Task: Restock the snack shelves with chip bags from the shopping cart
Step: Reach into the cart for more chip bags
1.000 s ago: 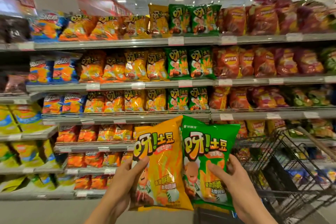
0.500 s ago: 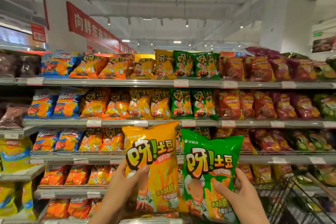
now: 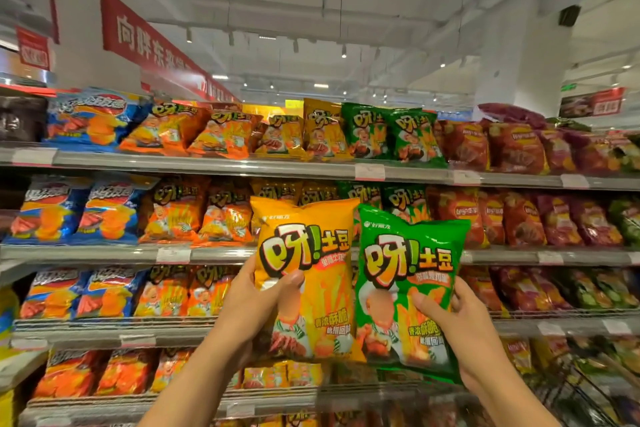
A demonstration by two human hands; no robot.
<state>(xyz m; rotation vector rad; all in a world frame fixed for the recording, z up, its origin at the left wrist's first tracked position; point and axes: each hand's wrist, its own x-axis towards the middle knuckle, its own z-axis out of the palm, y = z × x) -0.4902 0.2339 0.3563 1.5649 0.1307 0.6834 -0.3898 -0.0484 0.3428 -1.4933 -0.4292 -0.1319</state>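
cart (image 3: 575, 395) cut off btm-right, blurred | left fingers (image 3: 246, 269) mostly hidden behind yellow bag (image 3: 304, 274) | price tags (image 3: 370, 172) unreadable

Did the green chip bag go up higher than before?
Yes. The green chip bag went up: its top was below the third shelf down a second ago, and now overlaps the second shelf, held by the right hand.

I see a yellow chip bag (image 3: 304, 274) and a green chip bag (image 3: 408, 284) upright, side by side, edges touching, raised before the snack shelves (image 3: 214, 163), which are packed with similar bags. Both are puffed, sealed, fronts facing me. The shopping cart (image 3: 575, 388) shows at lower right.
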